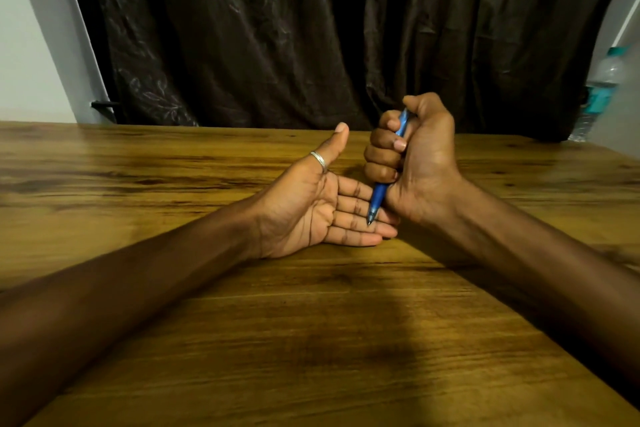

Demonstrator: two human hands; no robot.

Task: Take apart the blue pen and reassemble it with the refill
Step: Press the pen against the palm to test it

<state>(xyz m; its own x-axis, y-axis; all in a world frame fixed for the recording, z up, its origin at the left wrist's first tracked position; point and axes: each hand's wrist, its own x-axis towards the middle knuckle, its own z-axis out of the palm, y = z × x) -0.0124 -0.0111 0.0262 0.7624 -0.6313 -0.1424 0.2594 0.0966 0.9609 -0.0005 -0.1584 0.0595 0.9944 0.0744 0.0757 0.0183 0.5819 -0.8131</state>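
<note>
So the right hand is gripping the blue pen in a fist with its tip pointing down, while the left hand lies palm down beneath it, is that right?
Not quite: the head view shows the left hand lying palm up, open, not palm down. The rest holds: the right hand grips the blue pen in a fist, tip pointing down over the left fingers.

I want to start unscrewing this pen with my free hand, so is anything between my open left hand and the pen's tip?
Nothing visible does. The blue pen is gripped in the right hand, tip pointing down over the fingers of the open left hand. Only the right fist covers the barrel's middle.
</note>
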